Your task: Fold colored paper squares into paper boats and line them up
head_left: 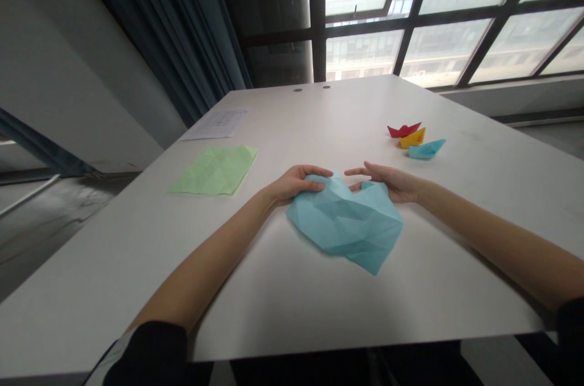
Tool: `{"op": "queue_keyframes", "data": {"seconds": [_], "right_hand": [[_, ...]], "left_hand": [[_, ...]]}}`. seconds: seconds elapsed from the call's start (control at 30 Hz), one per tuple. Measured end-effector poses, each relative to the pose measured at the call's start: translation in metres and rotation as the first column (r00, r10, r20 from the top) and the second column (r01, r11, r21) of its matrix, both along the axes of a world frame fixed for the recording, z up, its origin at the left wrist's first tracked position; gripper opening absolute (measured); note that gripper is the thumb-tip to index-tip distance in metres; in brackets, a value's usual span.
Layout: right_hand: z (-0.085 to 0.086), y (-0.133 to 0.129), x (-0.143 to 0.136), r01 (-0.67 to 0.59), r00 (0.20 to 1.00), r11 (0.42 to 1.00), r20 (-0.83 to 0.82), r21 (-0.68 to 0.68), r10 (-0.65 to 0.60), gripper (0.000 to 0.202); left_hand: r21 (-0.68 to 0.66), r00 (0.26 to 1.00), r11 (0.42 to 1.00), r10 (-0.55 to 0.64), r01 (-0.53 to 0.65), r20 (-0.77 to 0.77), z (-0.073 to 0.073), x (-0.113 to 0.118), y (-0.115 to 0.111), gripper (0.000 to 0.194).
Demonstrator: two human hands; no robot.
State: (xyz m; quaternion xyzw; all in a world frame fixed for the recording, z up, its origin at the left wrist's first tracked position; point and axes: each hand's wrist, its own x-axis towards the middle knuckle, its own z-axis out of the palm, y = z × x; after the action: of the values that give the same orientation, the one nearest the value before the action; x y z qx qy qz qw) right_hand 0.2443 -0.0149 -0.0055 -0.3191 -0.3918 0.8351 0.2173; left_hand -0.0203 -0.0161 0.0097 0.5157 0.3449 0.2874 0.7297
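Observation:
A creased sheet of light blue paper [349,221] is spread just above the table in front of me. My left hand [298,184] grips its upper left edge, with the thumb on top and the index finger stretched along it. At the upper right edge is my right hand [390,182], its fingers apart and pointing left. Part of that palm lies behind a raised fold of the paper, so contact there is partly hidden.
On the white table [274,294], a creased green paper sheet [216,170] lies to the left, with a printed sheet [216,124] beyond it. A red paper boat [404,130], a yellow paper boat [413,139] and a blue paper boat [426,150] sit at the right.

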Motion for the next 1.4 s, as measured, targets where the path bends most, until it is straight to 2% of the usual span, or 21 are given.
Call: {"op": "queue_keyframes", "data": {"seconds": [0.07, 0.17, 0.3, 0.4, 0.5, 0.6, 0.7, 0.83, 0.9, 1.0, 1.17, 1.4], "right_hand": [[0.001, -0.003, 0.0, -0.122, 0.993, 0.993, 0.006, 0.007, 0.122, 0.039], [0.0, -0.004, 0.004, -0.202, 0.979, 0.978, 0.007, 0.058, 0.202, 0.042], [-0.007, -0.004, 0.008, -0.158, 0.987, 0.982, -0.001, 0.107, 0.159, 0.033], [-0.012, -0.003, 0.006, -0.101, 0.994, 0.989, 0.055, 0.111, 0.095, 0.029], [-0.014, -0.001, 0.004, 0.011, 0.996, 0.991, 0.088, 0.137, -0.023, 0.029], [-0.014, 0.005, 0.004, 0.198, 0.973, 0.966, 0.084, 0.164, -0.214, 0.027], [-0.015, 0.013, 0.008, 0.375, 0.914, 0.902, 0.078, 0.214, -0.399, 0.026], [-0.019, 0.021, 0.012, 0.528, 0.824, 0.8, 0.058, 0.286, -0.564, 0.024], [-0.02, 0.021, 0.012, 0.57, 0.797, 0.768, 0.033, 0.291, -0.604, 0.024], [-0.02, 0.02, 0.011, 0.569, 0.798, 0.763, 0.016, 0.308, -0.602, 0.025], [-0.021, 0.017, 0.009, 0.467, 0.846, 0.776, 0.039, 0.425, -0.531, 0.027], [-0.023, 0.017, 0.006, 0.443, 0.844, 0.739, 0.042, 0.507, -0.534, 0.03]], "left_hand": [[0.025, 0.999, 0.999, -0.035, 0.035, -0.004, 0.002, 0.0, -0.001, 0.045], [0.055, 0.998, 0.996, -0.064, 0.065, -0.012, 0.004, -0.001, -0.002, 0.044], [0.069, 0.996, 0.994, -0.084, 0.084, -0.007, 0.005, -0.001, -0.002, 0.045], [0.054, 0.997, 0.996, -0.075, 0.075, 0.002, 0.002, -0.001, -0.001, 0.044], [0.002, 0.999, 1.0, 0.005, -0.005, 0.046, -0.001, -0.002, 0.003, 0.04], [-0.067, 0.984, 0.992, 0.117, -0.109, 0.137, -0.002, -0.005, 0.006, 0.035], [-0.143, 0.945, 0.973, 0.212, -0.181, 0.249, -0.002, -0.011, 0.011, 0.036], [-0.171, 0.883, 0.944, 0.325, -0.281, 0.34, -0.004, -0.017, 0.017, 0.044], [-0.131, 0.879, 0.936, 0.352, -0.327, 0.322, -0.006, -0.017, 0.019, 0.048], [-0.006, 0.892, 0.92, 0.381, -0.392, 0.242, -0.012, -0.012, 0.02, 0.049], [0.171, 0.931, 0.915, 0.36, -0.364, 0.056, -0.023, -0.005, 0.02, 0.036], [0.314, 0.904, 0.859, 0.428, -0.404, -0.01, -0.031, -0.004, 0.022, 0.043]]}}
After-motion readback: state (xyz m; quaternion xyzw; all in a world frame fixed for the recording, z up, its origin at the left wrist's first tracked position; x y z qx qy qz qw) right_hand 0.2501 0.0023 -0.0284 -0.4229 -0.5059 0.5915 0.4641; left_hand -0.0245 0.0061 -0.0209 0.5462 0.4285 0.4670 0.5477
